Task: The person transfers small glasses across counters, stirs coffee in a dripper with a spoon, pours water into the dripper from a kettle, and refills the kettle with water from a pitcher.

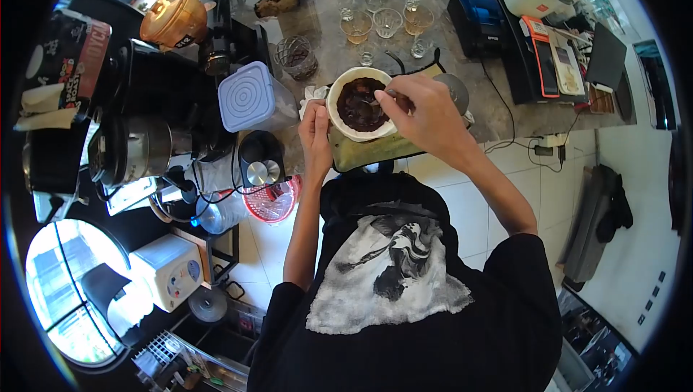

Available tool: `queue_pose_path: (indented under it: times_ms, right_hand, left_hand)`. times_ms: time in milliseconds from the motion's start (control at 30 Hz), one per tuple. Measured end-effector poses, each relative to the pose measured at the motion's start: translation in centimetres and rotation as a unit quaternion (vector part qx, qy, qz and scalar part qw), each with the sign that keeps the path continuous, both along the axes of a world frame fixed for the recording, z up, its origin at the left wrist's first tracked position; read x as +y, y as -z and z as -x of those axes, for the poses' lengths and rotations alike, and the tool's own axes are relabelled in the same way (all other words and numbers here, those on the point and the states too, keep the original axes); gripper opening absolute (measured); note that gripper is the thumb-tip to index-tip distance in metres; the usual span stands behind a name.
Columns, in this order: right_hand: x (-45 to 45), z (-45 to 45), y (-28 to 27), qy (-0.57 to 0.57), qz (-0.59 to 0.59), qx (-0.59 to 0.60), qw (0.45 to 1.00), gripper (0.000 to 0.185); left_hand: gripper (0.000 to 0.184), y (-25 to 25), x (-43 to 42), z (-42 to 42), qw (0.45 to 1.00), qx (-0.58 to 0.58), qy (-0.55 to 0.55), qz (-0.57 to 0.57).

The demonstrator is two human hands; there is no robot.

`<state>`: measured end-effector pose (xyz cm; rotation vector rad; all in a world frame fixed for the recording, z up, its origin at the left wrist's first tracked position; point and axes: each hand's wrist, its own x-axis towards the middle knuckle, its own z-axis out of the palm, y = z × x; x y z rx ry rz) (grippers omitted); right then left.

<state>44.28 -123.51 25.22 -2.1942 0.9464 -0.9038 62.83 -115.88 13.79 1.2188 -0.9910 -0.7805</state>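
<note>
A white bowl (pixel 333 107) with dark brown contents (pixel 357 107) sits over a green mat (pixel 375 151) at the counter's front edge. On the bowl's left side, my left hand (pixel 315 134) grips the rim and wall. My right hand (pixel 426 112) is above the bowl's right side, its fingers closed around a spoon (pixel 373 103) that dips into the dark contents. Most of the spoon's handle is hidden by my fingers. White crumpled tissue (pixel 312 94) lies just left of the bowl.
Several glasses (pixel 388 22) stand behind the bowl. A lidded plastic container (pixel 253 97) and a wire-patterned glass (pixel 296 58) are to the left, with a copper pot (pixel 173 16) farther off. At right are a black printer (pixel 480 25) and loose cables. A pink basket (pixel 271 201) sits lower left.
</note>
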Motion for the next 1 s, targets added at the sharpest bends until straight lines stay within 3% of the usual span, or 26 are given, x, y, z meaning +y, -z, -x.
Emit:
queue_pose_path:
  times_ms: [67,200,267,500,600,667,867,1000]
  right_hand:
    - [0.0,-0.3,1.3,-0.017,0.078,0.014,0.997,0.017]
    - [0.2,-0.3,1.6,0.031,0.076,0.068,0.994,0.017]
    - [0.3,0.0,0.6,0.067,0.034,0.056,0.996,0.019]
    - [1.0,0.1,-0.1,0.120,0.051,0.041,0.991,0.018]
    - [1.0,-0.3,1.4,0.147,-0.005,0.061,0.987,0.020]
    - [0.9,-0.5,2.2,0.182,-0.115,-0.002,0.977,0.023]
    - [-0.7,1.7,5.0,0.187,-0.208,-0.121,0.952,0.023]
    - [-0.2,2.4,3.0,0.181,-0.216,-0.155,0.947,0.022]
  left_hand:
    - [0.033,0.1,0.1,-0.1,1.000,0.020,0.016,-0.006]
    - [0.035,0.2,0.3,-0.4,0.999,0.028,0.039,-0.010]
    - [0.036,0.1,0.2,-0.3,0.998,0.019,0.057,0.010]
    - [0.035,0.0,0.2,-0.6,0.995,0.024,0.093,-0.015]
    - [0.035,0.1,0.3,-1.2,0.994,0.019,0.103,-0.029]
    - [0.036,-0.1,0.2,-1.3,0.993,0.018,0.112,-0.032]
    - [0.037,1.5,-0.1,-1.3,0.995,-0.010,0.095,-0.018]
    - [0.038,1.7,-0.5,-1.1,0.996,-0.007,0.081,0.020]
